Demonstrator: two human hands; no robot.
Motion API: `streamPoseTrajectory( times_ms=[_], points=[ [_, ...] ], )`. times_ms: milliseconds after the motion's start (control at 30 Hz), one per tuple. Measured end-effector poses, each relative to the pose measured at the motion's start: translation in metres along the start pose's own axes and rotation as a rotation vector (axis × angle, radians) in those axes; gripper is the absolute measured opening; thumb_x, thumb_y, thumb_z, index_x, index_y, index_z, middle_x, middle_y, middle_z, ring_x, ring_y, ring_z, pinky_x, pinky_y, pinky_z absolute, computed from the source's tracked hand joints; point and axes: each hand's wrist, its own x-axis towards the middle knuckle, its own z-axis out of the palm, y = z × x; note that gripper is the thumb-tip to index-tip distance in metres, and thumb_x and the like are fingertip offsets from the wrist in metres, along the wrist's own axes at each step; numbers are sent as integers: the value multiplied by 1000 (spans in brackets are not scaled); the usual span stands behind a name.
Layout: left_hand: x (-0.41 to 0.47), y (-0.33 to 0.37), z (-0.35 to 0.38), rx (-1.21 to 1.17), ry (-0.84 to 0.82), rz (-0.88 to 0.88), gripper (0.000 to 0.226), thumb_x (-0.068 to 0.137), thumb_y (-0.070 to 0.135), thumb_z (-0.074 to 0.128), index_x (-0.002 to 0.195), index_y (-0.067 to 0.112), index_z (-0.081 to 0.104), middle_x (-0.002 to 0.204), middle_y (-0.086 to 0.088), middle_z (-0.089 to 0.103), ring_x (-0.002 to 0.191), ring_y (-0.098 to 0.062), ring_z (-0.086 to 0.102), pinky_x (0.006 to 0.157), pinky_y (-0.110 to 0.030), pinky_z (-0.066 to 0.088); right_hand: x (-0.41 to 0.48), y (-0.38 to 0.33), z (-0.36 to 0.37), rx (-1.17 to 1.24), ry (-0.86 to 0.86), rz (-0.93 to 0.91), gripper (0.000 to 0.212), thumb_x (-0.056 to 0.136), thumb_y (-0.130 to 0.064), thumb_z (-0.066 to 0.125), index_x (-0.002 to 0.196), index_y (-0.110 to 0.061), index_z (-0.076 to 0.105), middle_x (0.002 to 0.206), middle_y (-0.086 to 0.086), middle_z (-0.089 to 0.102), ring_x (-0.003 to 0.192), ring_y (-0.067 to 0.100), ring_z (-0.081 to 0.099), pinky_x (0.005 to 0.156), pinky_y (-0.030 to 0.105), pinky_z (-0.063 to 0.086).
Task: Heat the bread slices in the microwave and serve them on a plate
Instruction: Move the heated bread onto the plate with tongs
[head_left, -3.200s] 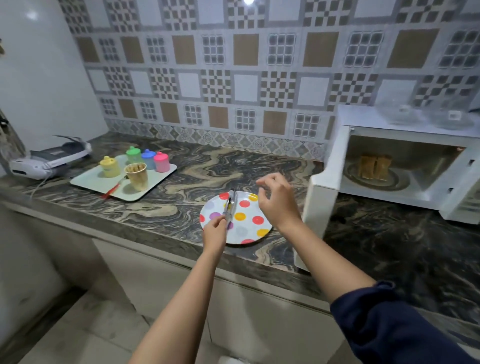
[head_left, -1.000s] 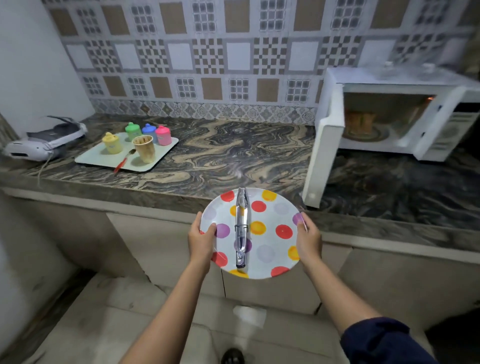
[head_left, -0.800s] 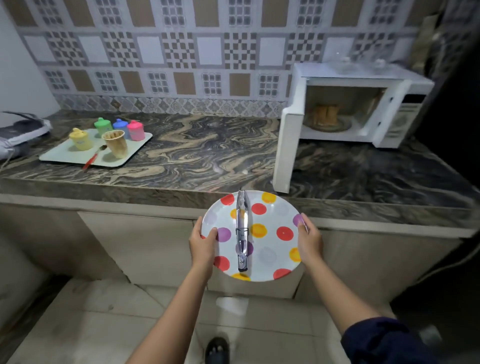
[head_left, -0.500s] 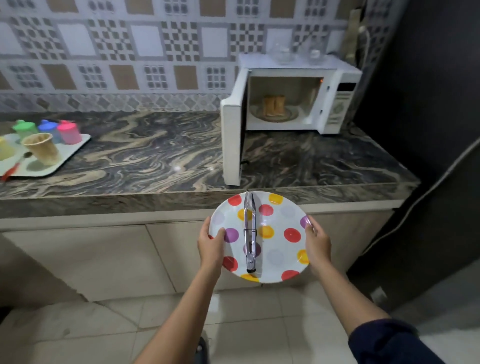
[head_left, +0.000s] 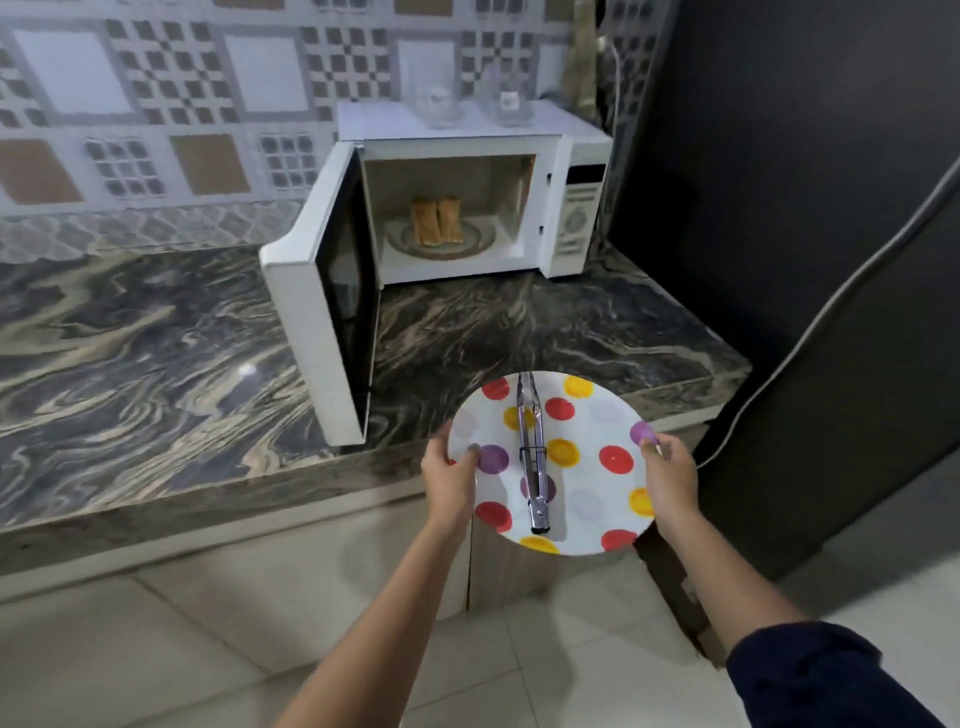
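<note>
**Desk:** What do you count on your feed?

**Operator:** I see one plate (head_left: 582, 436), one pair of tongs (head_left: 532, 457), one microwave (head_left: 467, 124), two bread slices (head_left: 436, 221) and two hands.

**Desk:** What are they made of, and what shape?

**Operator:** The plate is round and glossy white, with red, yellow, purple and pale grey dots. The tongs are shiny metal, long and narrow, and lie along the plate's middle with their arms close together. The counter (head_left: 130, 353) is swirled dark stone, and the wall behind it is patterned tile. Two clear containers (head_left: 439, 104) stand on the microwave, too blurred for me to identify.

**Desk:** And the bread?

**Operator:** It's golden brown. Both slices stand on edge, side by side, on the round turntable (head_left: 467, 244) inside the white microwave, upper centre of the frame. The door (head_left: 311, 322) stands open to the left.

**Desk:** Hands?

**Operator:** They're in the lower centre. The left hand (head_left: 449, 475) clamps the plate's left rim with the thumb on top. The right hand (head_left: 670, 475) clamps the right rim the same way.
</note>
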Motion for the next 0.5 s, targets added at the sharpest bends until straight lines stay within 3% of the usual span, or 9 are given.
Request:
streamPoseTrajectory(
  times_ms=[133,300,500],
  points=[
    [59,24,32,39,-38,35,35,83,-3,54,117,8,56,106,-10,64,95,-26,60,72,-26,49,52,-31,18,-29,40,-25,25,97,-25,44,113,-7,52,112,13,59,98,28,57,82,40,46],
    [120,46,62,119,-60,74,35,80,-4,56,113,9,58,109,-13,65,100,-29,61,88,-39,49,110,-60,43,-26,48,-76,23,97,-22,45,109,-5,54,101,9,56,89,22,50,75,34,41],
    [180,48,100,144,-5,-52,42,79,0,61,120,10,58,113,-9,64,101,-28,60,93,-44,50,188,-68,78,-29,24,-80,18,94,-16,48,102,-2,56,99,16,59,84,24,50,70,30,36]
  ],
)
